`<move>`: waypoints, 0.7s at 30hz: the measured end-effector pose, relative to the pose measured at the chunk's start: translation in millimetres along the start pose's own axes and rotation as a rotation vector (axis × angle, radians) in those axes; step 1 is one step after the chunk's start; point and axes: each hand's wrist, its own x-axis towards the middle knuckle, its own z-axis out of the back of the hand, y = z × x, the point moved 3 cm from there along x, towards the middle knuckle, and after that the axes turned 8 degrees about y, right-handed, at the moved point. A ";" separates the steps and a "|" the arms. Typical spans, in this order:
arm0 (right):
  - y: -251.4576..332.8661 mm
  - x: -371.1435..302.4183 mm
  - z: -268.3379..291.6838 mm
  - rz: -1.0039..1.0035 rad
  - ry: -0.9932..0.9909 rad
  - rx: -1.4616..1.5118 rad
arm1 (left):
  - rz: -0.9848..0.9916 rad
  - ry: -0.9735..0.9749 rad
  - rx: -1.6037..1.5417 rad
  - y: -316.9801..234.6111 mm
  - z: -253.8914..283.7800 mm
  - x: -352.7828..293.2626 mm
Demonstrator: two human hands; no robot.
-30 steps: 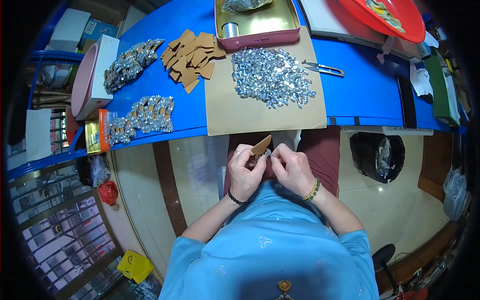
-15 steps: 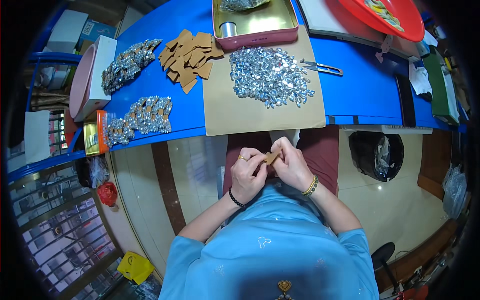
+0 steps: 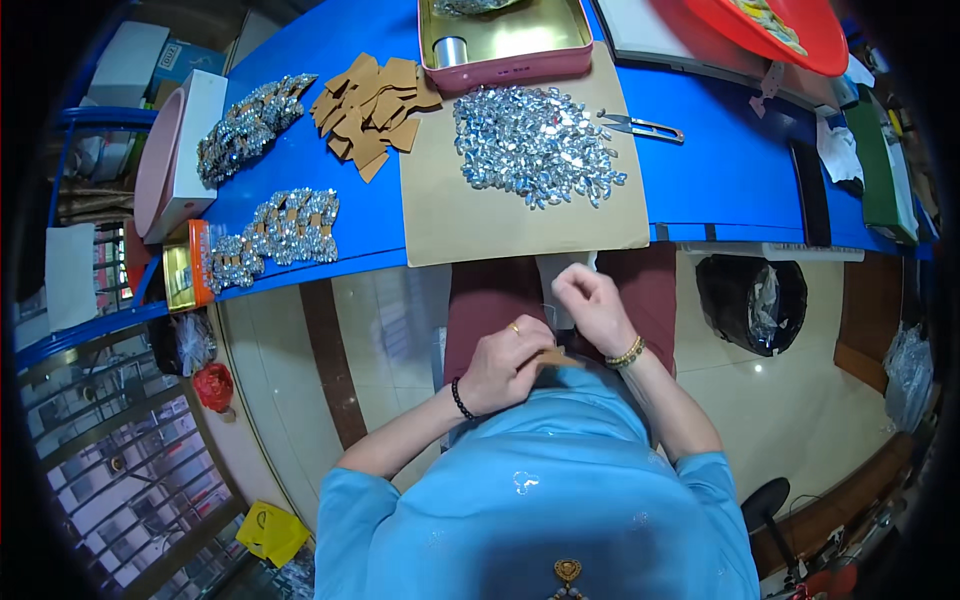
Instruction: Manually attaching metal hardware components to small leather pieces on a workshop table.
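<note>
Over my lap, my left hand (image 3: 508, 364) pinches a small brown cardboard piece (image 3: 558, 358) between thumb and fingers. Just above and to the right of it, my right hand (image 3: 598, 314) is raised apart from the cardboard, its fingers curled together. Whatever those fingers hold, if anything, is too small to make out. Beyond both hands, a heap of shiny silver faceted beads (image 3: 535, 145) lies on a tan cardboard sheet (image 3: 520, 238) at the table's front edge. Loose brown cardboard pieces (image 3: 372, 105) are piled left of the beads.
On the blue table (image 3: 725, 190) lie thread snips (image 3: 645, 128). A pink tin (image 3: 515, 70) holds a thread spool (image 3: 450, 51). Bead-wrapped cards (image 3: 290, 226) lie in clusters at left. A red basin (image 3: 800, 40) stands far right; a black bin (image 3: 735, 305) is below.
My hands have separated. The left has drawn slightly nearer my body with the cardboard piece, while the right has let go of it and lifted away up and right.
</note>
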 end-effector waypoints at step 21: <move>-168.9 -307.0 313.0 -0.437 -1.233 0.201 | 0.737 0.160 -0.465 49.6 61.6 -25.4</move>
